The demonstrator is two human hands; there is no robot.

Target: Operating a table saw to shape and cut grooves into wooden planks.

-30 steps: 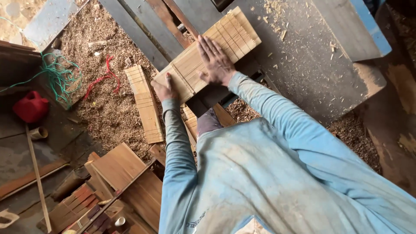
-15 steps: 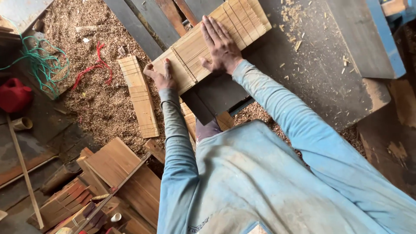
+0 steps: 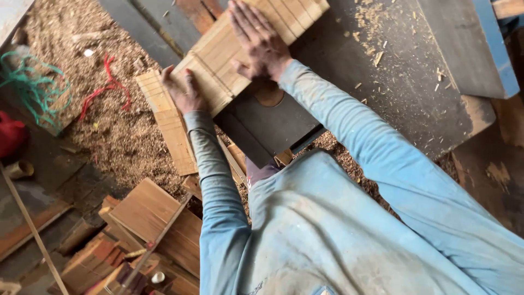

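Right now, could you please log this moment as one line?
left hand: on end of slatted wood panel | right hand: flat on top | panel: on dark machine table | sawdust floor

Long-sleeved light blue shirt (image 3: 338, 240), faded and dusty, greyish smudges across the back, snug sleeves creased along both arms, cuffs ending at the wrists, bare hands
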